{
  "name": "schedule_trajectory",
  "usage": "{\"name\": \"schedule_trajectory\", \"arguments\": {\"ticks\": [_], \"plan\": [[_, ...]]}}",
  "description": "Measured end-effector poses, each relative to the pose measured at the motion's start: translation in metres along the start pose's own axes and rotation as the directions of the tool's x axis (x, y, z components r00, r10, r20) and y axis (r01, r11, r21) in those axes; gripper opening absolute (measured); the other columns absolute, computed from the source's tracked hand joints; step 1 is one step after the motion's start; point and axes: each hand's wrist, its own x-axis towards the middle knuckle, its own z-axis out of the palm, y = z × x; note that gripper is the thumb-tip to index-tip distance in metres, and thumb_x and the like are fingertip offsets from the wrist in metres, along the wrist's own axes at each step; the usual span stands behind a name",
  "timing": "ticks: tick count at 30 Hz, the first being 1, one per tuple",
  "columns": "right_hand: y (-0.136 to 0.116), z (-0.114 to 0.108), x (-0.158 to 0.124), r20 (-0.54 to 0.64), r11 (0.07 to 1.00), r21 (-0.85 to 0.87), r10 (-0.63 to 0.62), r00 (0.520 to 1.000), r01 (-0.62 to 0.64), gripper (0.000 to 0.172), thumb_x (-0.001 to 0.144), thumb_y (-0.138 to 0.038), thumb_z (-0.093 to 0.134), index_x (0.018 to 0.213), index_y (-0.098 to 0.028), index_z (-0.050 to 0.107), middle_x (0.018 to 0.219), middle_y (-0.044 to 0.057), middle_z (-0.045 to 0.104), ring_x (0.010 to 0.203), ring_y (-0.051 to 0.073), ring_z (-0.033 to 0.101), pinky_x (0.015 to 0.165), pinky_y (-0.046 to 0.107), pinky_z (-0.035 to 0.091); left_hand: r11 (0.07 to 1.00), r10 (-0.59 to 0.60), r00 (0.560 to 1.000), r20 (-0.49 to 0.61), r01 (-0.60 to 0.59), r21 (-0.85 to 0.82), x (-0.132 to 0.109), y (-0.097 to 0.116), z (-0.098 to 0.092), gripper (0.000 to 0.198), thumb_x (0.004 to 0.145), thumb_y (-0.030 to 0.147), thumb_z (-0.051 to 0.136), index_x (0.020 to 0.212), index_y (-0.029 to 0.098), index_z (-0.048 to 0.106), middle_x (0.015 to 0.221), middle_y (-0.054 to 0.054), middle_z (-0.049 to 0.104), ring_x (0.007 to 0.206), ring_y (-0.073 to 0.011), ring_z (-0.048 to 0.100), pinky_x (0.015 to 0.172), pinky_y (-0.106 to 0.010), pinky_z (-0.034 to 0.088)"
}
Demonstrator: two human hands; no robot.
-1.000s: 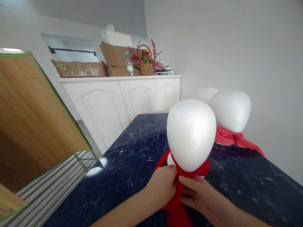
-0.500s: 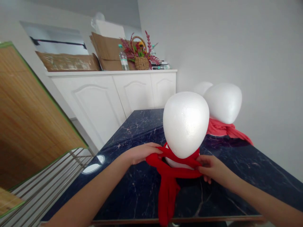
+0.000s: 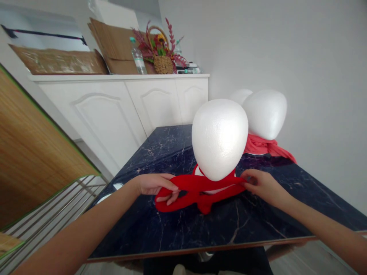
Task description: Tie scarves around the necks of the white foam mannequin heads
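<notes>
Dark marble table [image 3: 160, 229], both hands' grip, left hand [image 3: 156, 185], right hand [image 3: 262, 185], clamped on red scarf [image 3: 197, 189], unlabelled foam head [image 3: 219, 137]

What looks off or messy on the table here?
Nothing damaged or spilled. The red scarf lies loose and spread at the base of the near foam head, pinched by the left hand and right hand. The table tilts only with the camera.

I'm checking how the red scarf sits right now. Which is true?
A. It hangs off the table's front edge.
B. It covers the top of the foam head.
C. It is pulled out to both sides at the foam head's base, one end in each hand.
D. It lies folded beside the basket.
C: the left hand and right hand each grip an end of the red scarf, stretched sideways under the foam head on the table.
</notes>
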Motion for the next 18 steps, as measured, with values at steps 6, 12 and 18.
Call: {"name": "schedule_trajectory", "arguments": {"ticks": [6,12,18], "plan": [[-0.004,0.001,0.003,-0.003,0.999,-0.029,-0.014,1.0,0.014,0.024,0.084,-0.04,0.054,0.089,-0.019,0.065,0.081,0.004,0.066,0.066,0.019,0.059,0.063,0.03,0.043,0.991,-0.134,0.991,-0.002,0.134,-0.03,-0.015,-0.004,0.005,0.016,0.087,0.03,0.063,0.084,0.015,0.058,0.068,-0.003,0.067,0.032,-0.0036,0.037,0.029,-0.014,0.023],[-0.017,-0.007,-0.022,0.046,0.925,-0.364,0.138,0.989,-0.112,0.03,0.086,-0.051,0.058,0.088,-0.021,0.056,0.07,0.002,0.063,0.059,0.02,0.058,0.053,0.028,0.029,0.973,0.064,0.95,-0.307,-0.128,-0.193,-0.011,-0.019,0.053,0.016,0.09,0.03,0.06,0.093,0.014,0.059,0.071,-0.002,0.064,0.036,-0.001,0.036,0.035,-0.013,0.026],[-0.03,0.011,-0.05,0.039,0.944,-0.327,0.055,0.998,-0.039,0.043,0.083,-0.054,0.065,0.113,-0.024,0.055,0.085,0.002,0.066,0.07,0.022,0.064,0.058,0.028,0.037,0.937,0.152,0.849,-0.505,-0.286,-0.199,0.011,-0.047,0.126,0.022,0.093,0.037,0.058,0.096,0.015,0.057,0.08,-0.001,0.063,0.042,-0.0004,0.04,0.04,-0.014,0.027]]}}
